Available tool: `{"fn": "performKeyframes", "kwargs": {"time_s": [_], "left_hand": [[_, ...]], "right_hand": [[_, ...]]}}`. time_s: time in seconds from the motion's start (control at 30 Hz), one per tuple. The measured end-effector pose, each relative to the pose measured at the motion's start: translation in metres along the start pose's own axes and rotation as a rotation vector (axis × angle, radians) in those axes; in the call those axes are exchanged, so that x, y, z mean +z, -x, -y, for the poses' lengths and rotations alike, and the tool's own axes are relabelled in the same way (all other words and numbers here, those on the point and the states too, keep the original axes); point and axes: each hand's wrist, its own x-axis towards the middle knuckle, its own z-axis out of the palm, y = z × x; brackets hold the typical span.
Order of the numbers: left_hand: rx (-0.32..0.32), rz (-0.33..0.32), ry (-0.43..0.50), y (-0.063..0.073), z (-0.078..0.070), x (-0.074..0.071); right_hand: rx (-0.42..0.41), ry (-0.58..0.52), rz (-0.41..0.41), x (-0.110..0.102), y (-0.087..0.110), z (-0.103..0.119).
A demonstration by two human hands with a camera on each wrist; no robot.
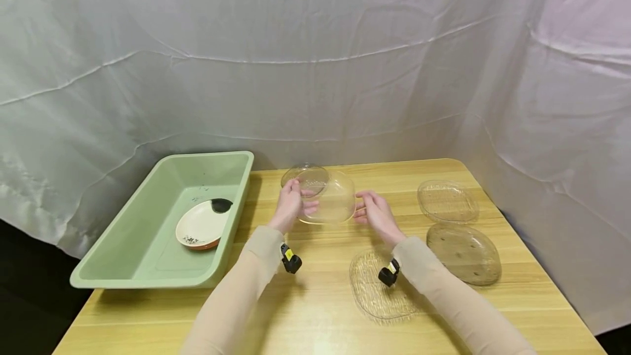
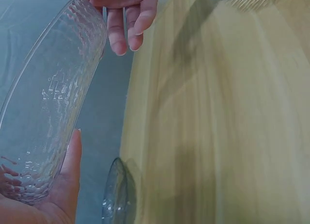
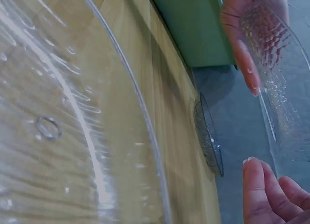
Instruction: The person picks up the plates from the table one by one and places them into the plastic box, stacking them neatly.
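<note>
A clear, rounded plate [image 1: 331, 201] with a rippled surface is held up above the far part of the table, tilted. My left hand [image 1: 291, 205] grips its left side, with fingers showing through the clear material. At the opposite side my right hand [image 1: 377, 215] has its fingers loosely extended beside the rim; whether they touch it I cannot tell. Behind the held plate, a smaller dark-tinted clear dish [image 3: 209, 136] sits near the table's back edge. Under my right wrist lies a ribbed clear plate [image 1: 377, 289], partly covered by the forearm.
On the left stands a green tub [image 1: 140, 223] holding a white plate [image 1: 202, 223] with a black patch, apparently atop another. At the right of the wooden table [image 1: 315, 311] lie a clear plate [image 1: 446, 201] and a smoky brownish plate [image 1: 463, 253]. Grey cloth [image 1: 315, 70] hangs behind.
</note>
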Motion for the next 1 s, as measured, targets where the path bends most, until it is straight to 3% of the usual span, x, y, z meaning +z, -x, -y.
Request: {"fn": "performKeyframes", "kwargs": {"time_s": [0.57,1.0], "left_hand": [[0.025,0.013,-0.045,0.001,-0.038,-0.030],[0.013,-0.001,-0.071,0.003,-0.053,-0.064]], "right_hand": [[-0.113,0.105,-0.036,0.019,0.000,0.015],[-0.244,0.202,-0.023,0.043,0.004,0.022]]}}
